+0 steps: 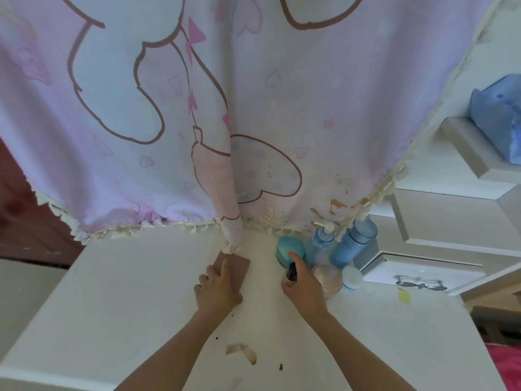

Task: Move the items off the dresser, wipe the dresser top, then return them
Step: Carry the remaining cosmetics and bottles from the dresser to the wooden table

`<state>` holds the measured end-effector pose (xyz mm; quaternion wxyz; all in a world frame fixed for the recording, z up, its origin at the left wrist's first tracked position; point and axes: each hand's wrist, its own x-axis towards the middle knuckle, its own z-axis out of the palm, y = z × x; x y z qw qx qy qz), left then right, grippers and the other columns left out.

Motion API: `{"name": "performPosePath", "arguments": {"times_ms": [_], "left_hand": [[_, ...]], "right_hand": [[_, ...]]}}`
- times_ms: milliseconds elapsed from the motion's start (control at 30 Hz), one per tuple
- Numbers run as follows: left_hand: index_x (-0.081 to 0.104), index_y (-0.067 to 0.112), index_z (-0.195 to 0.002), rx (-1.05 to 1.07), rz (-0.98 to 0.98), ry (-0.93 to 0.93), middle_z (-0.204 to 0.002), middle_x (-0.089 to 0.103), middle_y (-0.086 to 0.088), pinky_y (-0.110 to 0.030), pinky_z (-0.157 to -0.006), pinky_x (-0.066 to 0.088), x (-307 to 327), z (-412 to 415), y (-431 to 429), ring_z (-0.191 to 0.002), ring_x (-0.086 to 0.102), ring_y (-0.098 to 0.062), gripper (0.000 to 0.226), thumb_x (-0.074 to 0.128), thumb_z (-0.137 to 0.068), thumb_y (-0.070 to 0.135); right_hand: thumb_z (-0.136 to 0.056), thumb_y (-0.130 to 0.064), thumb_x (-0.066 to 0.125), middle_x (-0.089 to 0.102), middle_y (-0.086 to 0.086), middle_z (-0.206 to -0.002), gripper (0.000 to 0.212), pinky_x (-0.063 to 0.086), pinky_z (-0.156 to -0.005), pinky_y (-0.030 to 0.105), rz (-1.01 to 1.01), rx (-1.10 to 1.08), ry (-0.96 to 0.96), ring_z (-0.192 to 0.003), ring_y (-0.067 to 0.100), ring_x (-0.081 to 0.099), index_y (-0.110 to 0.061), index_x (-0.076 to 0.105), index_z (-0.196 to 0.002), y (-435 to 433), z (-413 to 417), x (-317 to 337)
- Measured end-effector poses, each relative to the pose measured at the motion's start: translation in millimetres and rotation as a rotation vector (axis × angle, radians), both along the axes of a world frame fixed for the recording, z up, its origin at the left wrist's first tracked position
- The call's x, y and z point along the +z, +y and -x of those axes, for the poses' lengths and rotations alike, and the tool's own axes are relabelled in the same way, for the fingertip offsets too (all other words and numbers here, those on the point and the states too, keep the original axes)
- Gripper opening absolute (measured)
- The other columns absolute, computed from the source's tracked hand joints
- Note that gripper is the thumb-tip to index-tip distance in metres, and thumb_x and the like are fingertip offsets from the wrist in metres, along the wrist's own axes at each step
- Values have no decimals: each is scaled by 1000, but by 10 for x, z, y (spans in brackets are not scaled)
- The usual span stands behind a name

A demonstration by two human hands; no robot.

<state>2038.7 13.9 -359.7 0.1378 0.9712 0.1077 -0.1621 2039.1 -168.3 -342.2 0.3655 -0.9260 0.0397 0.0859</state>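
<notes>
Left grip lies spread and flat on a brownish cloth, fingers pressing it onto the white desk just below centre of the frame, close to the fringed hem of a pink printed curtain that fills the upper half. Right grip, just right of centre, is clamped round a small dark-topped sprayer, with the forefinger stretched out over its head; the sprayer's body is hidden in the palm. The task's items stand crowded at the back right of the desk: a teal round case just beyond that forefinger, a blue pump bottle and a capped blue bottle side by side behind, a pinkish clear bottle next to the right grip, and a small white jar beside it. A brown stain and dark specks mark the desk near the bottom centre. At the upper right a blue bag rests on a white shelf.
</notes>
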Motion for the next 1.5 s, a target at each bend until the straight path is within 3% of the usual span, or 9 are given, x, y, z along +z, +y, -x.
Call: {"name": "performPosePath", "arguments": {"times_ms": [100,233,367,467,633,1000,1200,1400,1500], "left_hand": [[11,24,-141,31,-16,61,-129,33,-12,-37,-93,38,20,11,2,-113,39,-29,85,63,-74,35],[6,25,-143,75,5,118,-131,32,-14,-38,-96,36,43,34,36,-116,37,-31,90,64,-74,32],[11,25,-140,101,30,110,-125,36,-12,-37,-93,37,103,75,88,-113,38,-29,87,64,-72,29],[12,24,-141,140,61,60,-127,36,-12,-38,-95,37,138,152,146,-115,37,-29,86,65,-73,34],[12,23,-141,256,107,-52,-132,33,-10,-38,-96,35,238,416,267,-117,35,-29,88,65,-72,36],[14,21,-143,623,142,-192,-137,30,-11,-43,-96,35,444,1255,802,-121,32,-32,91,69,-70,29],[17,20,-141,772,155,-295,-136,33,-10,-42,-99,33,632,1761,1276,-122,33,-31,88,68,-70,28],[13,26,-143,894,108,-432,-134,36,-7,-40,-98,34,883,2767,1966,-120,34,-29,91,68,-70,33],[10,28,-144,971,57,-455,-134,36,-8,-41,-99,34,1042,3500,2395,-120,34,-29,93,68,-71,36]], "right_hand": [[-82,-5,57,49,0,-96,76,46,-74,26,-47,40,29,-77,13,49,-27,16,-143,73,42,-14],[-84,-5,55,50,-1,-91,70,42,-68,23,-36,36,0,-74,13,51,-23,21,-142,130,62,-47],[-82,-6,57,54,-2,-84,42,35,-61,19,-114,-46,-39,-73,15,53,-18,41,-119,117,44,-27],[-81,-8,57,47,-5,-71,29,32,-49,16,-87,-24,-71,-68,18,50,-21,36,-95,78,42,-60],[-84,-15,57,52,1,-74,25,34,-57,25,-85,-1,-52,-68,20,51,-21,33,-91,56,55,-64],[-87,-20,56,54,6,-74,25,41,-61,33,-193,415,-59,-72,31,57,-24,33,-96,817,291,330],[-88,-20,51,49,5,-66,25,34,-53,29,-142,618,-124,-57,24,48,-27,29,-97,1404,588,587],[-86,-16,55,51,7,-70,28,32,-50,26,-180,878,-112,-58,22,48,-25,32,-100,2343,1284,964],[-79,-18,58,54,8,-76,28,40,-61,32,-249,938,-62,-67,23,50,-25,36,-96,2854,1802,1174]]}}
